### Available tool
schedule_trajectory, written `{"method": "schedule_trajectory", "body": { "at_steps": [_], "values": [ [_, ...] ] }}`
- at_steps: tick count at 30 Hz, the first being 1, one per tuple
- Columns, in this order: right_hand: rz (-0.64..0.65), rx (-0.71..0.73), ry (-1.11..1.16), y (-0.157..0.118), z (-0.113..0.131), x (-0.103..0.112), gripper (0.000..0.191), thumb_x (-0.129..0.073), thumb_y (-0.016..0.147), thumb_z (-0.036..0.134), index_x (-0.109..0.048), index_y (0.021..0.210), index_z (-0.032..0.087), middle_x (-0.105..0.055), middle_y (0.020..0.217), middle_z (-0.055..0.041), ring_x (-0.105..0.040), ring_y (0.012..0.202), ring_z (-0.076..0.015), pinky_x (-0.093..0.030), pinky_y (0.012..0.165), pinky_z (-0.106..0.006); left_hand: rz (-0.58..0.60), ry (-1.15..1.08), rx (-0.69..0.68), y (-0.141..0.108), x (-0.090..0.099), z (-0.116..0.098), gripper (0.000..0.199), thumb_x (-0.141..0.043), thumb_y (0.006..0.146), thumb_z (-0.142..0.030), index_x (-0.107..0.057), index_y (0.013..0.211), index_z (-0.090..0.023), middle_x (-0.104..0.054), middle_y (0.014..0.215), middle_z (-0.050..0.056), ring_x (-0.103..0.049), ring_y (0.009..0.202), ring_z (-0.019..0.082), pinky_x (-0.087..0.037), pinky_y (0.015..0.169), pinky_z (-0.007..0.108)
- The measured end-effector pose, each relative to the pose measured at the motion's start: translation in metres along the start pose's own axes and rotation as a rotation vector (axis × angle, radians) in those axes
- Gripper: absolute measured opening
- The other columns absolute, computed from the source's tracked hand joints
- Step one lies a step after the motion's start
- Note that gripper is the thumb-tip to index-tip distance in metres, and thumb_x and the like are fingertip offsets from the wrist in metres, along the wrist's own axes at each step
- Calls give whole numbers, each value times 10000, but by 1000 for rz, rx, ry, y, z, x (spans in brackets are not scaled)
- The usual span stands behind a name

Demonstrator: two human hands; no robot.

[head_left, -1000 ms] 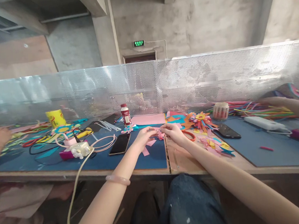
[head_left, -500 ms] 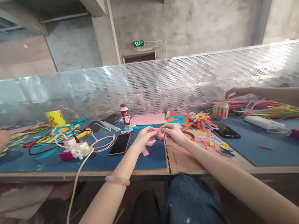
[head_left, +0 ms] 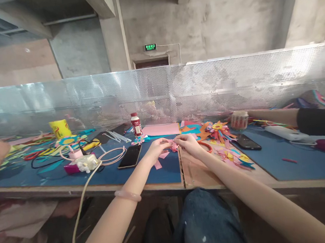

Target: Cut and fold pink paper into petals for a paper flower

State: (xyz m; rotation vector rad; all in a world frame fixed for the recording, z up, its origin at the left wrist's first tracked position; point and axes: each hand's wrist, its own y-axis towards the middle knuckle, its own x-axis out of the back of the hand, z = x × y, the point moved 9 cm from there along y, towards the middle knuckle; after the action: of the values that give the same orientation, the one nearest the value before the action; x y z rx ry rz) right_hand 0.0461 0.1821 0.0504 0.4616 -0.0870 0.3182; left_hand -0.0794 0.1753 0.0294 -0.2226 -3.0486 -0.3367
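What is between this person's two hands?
In the head view, pink paper shows between the left hand and right hand; its exact shape is too small to tell.

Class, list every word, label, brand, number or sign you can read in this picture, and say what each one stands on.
"安全出口" – upper line of the green-lit exit sign on the wall.
"EXIT" – lower line of the same sign.
Red-capped bottle: pale print on its label, too small to read.
Yellow cylinder: red markings, too blurred to read.
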Motion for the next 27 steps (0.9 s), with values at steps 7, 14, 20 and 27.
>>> {"method": "schedule_trajectory", "body": {
  "at_steps": [7, 14, 20, 27],
  "values": [
    [8, 2, -32, -1, 3, -1, 242, -589, 661, 389, -581, 662, 147, -469, 531, 40, -323, 431, -55, -234, 408, -202, -1, -24, 31, 3, 2, 7, 269, -687, 621, -373, -633, 780, -163, -637, 852, 59, -591, 829, 174, -424, 745, 299],
    [10, -20, 61, 0, -5, -2, 272, -556, 694, 422, -562, 672, 151, -435, 524, 42, -314, 422, -51, -201, 383, -194, -23, -13, 10, 4, 5, 6, 285, -703, 604, -386, -634, 764, -161, -636, 835, 53, -576, 811, 162, -407, 726, 282],
    [19, 13, 15, -1, 2, -3, 246, -573, 687, 399, -576, 682, 154, -454, 525, 43, -311, 415, -50, -218, 395, -198, 6, -22, 2, 3, 2, 4, 289, -709, 602, -384, -631, 764, -157, -623, 821, 54, -572, 797, 158, -418, 714, 280],
    [39, 68, -78, 1, 5, -2, 248, -553, 701, 388, -588, 662, 145, -485, 524, 34, -335, 432, -61, -259, 424, -207, -1, -27, 28, 2, 2, 6, 298, -720, 585, -378, -639, 758, -149, -621, 803, 56, -583, 755, 152, -434, 701, 283]
  ]
}}
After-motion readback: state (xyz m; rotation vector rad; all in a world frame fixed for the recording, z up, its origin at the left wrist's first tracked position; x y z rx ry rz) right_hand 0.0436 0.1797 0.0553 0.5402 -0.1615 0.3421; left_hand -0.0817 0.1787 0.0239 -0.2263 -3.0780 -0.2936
